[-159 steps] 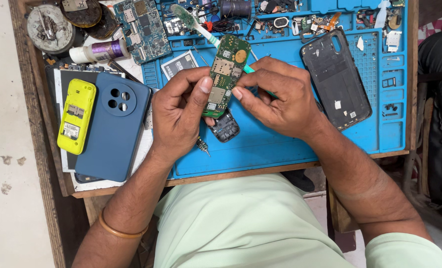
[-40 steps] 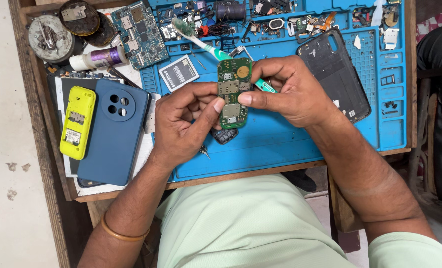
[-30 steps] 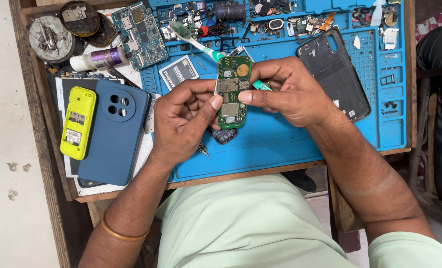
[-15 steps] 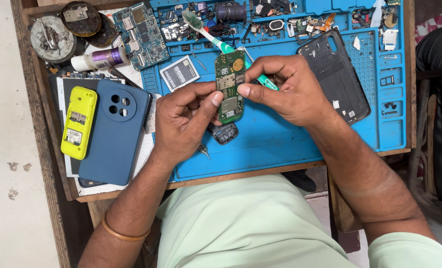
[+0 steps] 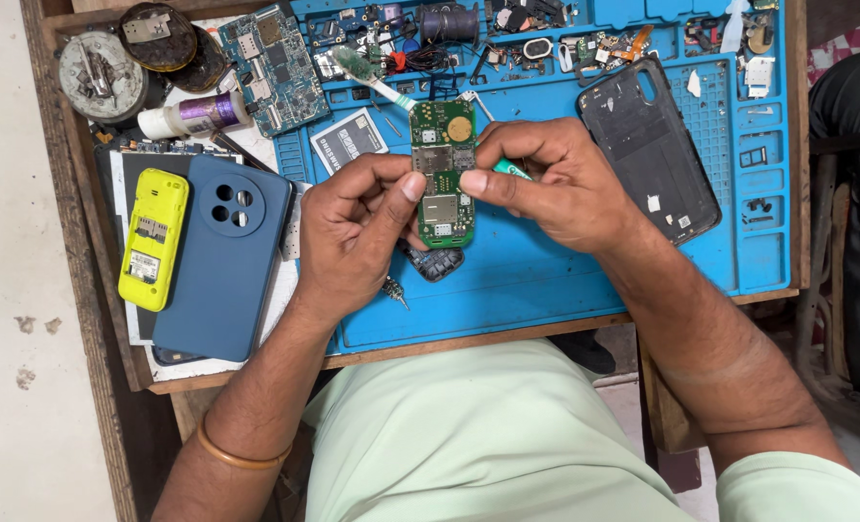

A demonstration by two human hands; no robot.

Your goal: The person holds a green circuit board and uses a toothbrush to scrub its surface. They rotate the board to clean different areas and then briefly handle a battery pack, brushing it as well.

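Note:
A small green circuit board (image 5: 444, 174) is held upright over the blue work mat (image 5: 546, 280), pinched between both hands. My left hand (image 5: 353, 232) grips its left edge with thumb and fingers. My right hand (image 5: 556, 184) holds its right edge and also a green-handled toothbrush (image 5: 377, 82), whose bristle head points to the upper left behind the board. A dark phone part (image 5: 437, 262) and a screwdriver tip (image 5: 394, 290) peek out under my left hand.
A dark blue phone cover (image 5: 217, 261) and a yellow phone body (image 5: 152, 237) lie at left. A black phone back (image 5: 647, 145) rests at right. Another circuit board (image 5: 275, 68), a battery (image 5: 350, 138), a glue tube (image 5: 198, 114) and several small parts crowd the top.
The circuit board has been turned and raised slightly between my hands over the last seconds. The toothbrush head swung from over the board toward the upper left.

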